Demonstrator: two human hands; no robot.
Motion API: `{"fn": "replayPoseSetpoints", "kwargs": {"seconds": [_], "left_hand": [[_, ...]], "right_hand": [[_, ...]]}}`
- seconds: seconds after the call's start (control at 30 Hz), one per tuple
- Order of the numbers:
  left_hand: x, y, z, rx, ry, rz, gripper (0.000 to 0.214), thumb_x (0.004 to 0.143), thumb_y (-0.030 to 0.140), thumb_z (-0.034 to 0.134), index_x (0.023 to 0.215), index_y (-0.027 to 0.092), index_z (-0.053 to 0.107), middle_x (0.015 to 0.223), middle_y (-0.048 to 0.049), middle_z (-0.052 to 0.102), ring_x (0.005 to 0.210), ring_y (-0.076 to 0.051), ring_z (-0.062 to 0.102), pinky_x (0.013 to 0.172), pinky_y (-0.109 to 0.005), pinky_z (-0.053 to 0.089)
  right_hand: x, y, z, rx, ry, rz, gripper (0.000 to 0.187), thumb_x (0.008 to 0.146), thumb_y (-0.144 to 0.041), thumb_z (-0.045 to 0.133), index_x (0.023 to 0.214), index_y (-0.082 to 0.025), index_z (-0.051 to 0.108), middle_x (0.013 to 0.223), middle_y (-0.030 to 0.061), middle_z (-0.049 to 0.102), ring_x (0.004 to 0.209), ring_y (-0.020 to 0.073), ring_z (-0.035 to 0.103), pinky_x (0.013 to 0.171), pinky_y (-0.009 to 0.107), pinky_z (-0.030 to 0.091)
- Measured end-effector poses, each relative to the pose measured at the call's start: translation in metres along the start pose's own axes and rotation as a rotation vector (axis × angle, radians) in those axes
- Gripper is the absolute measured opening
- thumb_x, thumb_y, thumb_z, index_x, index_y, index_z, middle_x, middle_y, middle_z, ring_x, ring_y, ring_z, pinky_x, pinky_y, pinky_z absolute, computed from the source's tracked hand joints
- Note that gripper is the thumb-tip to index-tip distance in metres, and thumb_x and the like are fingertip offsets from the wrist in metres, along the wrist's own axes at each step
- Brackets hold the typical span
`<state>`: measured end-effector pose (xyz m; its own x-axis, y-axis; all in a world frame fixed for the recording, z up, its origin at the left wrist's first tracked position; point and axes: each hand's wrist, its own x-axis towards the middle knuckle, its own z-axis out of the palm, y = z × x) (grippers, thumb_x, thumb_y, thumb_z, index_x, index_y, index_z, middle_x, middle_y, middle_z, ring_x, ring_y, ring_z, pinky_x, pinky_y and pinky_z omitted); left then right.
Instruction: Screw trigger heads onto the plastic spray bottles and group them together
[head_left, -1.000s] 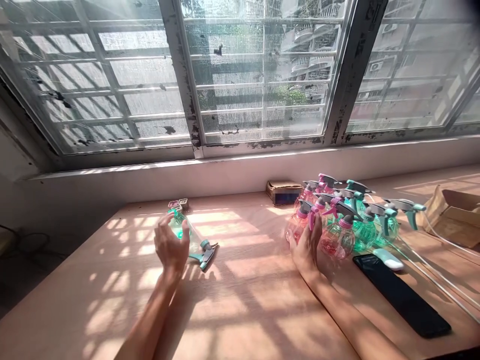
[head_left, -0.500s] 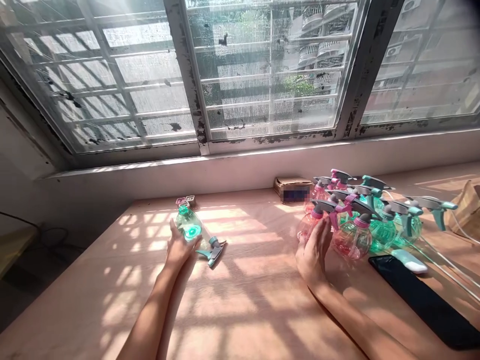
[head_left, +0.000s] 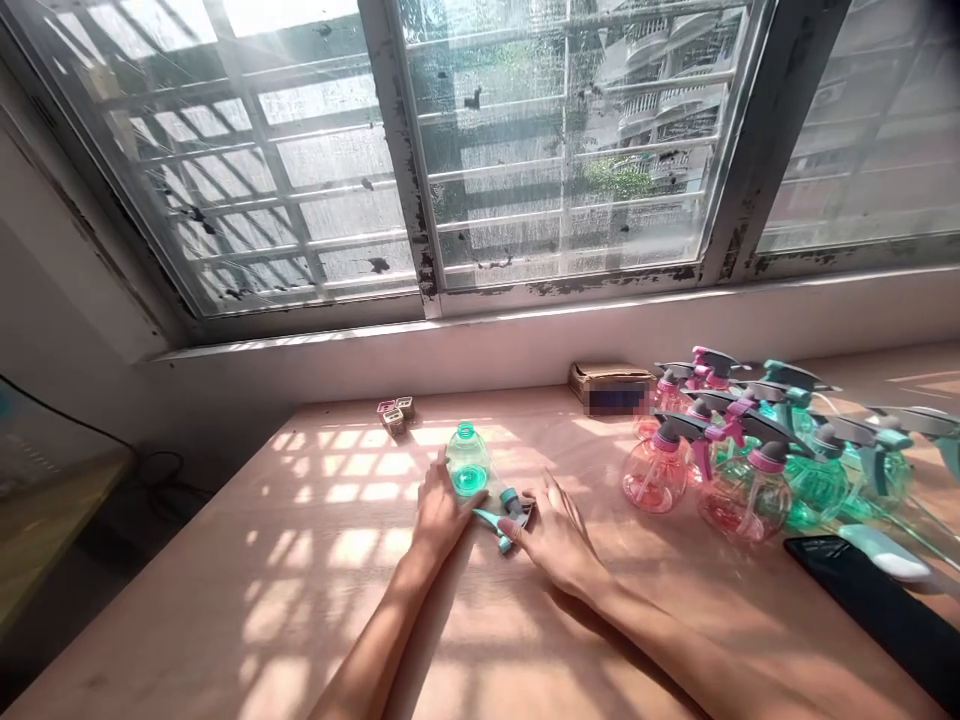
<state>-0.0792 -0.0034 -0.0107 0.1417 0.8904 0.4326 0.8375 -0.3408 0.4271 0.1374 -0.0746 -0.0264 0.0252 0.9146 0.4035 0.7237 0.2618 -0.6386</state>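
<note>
Left grip (head_left: 442, 512) on spray bottle (head_left: 468, 464), right grip (head_left: 559, 535) on teal sprayer head (head_left: 513, 508)

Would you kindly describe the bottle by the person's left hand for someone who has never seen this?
On the wooden table under the window, look left of the spray bottle cluster. This clear, teal-tinted bottle at the left hand alone has no trigger head.

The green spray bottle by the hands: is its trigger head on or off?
Off: the green spray bottle has a bare neck; the teal trigger head lies beside the right hand.
</note>
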Motion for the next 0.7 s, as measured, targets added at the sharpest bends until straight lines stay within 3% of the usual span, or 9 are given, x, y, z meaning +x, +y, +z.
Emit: {"fn": "replayPoseSetpoints", "kwargs": {"seconds": [0.1, 0.2, 0.3, 0.4, 0.5, 0.6, 0.7], "left_hand": [[0.0, 0.006, 0.007, -0.052, -0.005, 0.115, 0.062, 0.096, 0.047, 0.075, 0.15, 0.022, 0.055, 0.155, -0.0145, 0.056, 0.137, -0.037, 0.058, 0.113, -0.062, 0.049], [0.017, 0.004, 0.008, -0.111, 0.032, 0.131, 0.06, 0.096, 0.047, 0.075, 0.147, 0.022, 0.056, 0.152, -0.0138, 0.058, 0.134, -0.036, 0.06, 0.112, -0.063, 0.049], [0.04, 0.001, 0.01, -0.208, 0.108, 0.083, 0.057, 0.097, 0.044, 0.075, 0.146, 0.022, 0.058, 0.152, -0.0134, 0.058, 0.137, -0.037, 0.058, 0.114, -0.065, 0.046], [0.052, 0.002, 0.013, -0.367, 0.155, 0.038, 0.051, 0.099, 0.042, 0.073, 0.144, 0.021, 0.06, 0.151, -0.0129, 0.059, 0.136, -0.036, 0.059, 0.113, -0.064, 0.048], [0.053, 0.002, 0.011, -0.578, 0.155, -0.024, 0.049, 0.099, 0.038, 0.073, 0.143, 0.021, 0.06, 0.148, -0.0124, 0.061, 0.127, -0.032, 0.065, 0.105, -0.057, 0.057], [0.051, -0.003, 0.004, -0.811, 0.151, -0.136, 0.047, 0.101, 0.037, 0.072, 0.143, 0.021, 0.059, 0.144, -0.012, 0.063, 0.119, -0.03, 0.069, 0.098, -0.052, 0.061], [0.052, -0.01, -0.004, -1.038, 0.117, -0.233, 0.042, 0.102, 0.037, 0.071, 0.139, 0.02, 0.062, 0.137, -0.0111, 0.067, 0.112, -0.027, 0.072, 0.093, -0.048, 0.063]], "right_hand": [[0.019, 0.023, -0.013, 0.063, -0.051, 0.003, 0.038, 0.081, -0.056, 0.084, 0.1, -0.024, 0.08, 0.157, 0.0167, 0.062, 0.138, 0.0447, 0.061, 0.115, 0.058, 0.049], [0.036, 0.052, -0.025, 0.113, -0.045, 0.012, 0.029, 0.09, -0.044, 0.074, 0.11, -0.024, 0.078, 0.16, 0.0141, 0.058, 0.147, 0.0386, 0.054, 0.119, 0.053, 0.045], [0.045, 0.073, -0.028, 0.122, -0.002, 0.052, 0.036, 0.1, -0.038, 0.067, 0.132, -0.022, 0.07, 0.164, 0.014, 0.053, 0.152, 0.0371, 0.048, 0.123, 0.06, 0.04], [0.047, 0.081, -0.022, 0.113, 0.026, 0.086, 0.051, 0.1, -0.041, 0.073, 0.146, -0.022, 0.061, 0.166, 0.0134, 0.05, 0.153, 0.04, 0.043, 0.123, 0.068, 0.034], [0.046, 0.084, -0.015, 0.125, 0.036, 0.122, 0.052, 0.096, -0.042, 0.079, 0.143, -0.024, 0.064, 0.165, 0.0121, 0.05, 0.153, 0.0413, 0.042, 0.125, 0.071, 0.03], [0.046, 0.087, -0.015, 0.204, 0.049, 0.135, 0.046, 0.098, -0.038, 0.078, 0.139, -0.023, 0.066, 0.161, 0.0116, 0.055, 0.149, 0.0395, 0.048, 0.123, 0.07, 0.034], [0.046, 0.091, -0.02, 0.374, 0.036, 0.112, 0.043, 0.099, -0.037, 0.077, 0.139, -0.022, 0.066, 0.147, 0.0113, 0.066, 0.135, 0.0356, 0.062, 0.115, 0.065, 0.047]]}}
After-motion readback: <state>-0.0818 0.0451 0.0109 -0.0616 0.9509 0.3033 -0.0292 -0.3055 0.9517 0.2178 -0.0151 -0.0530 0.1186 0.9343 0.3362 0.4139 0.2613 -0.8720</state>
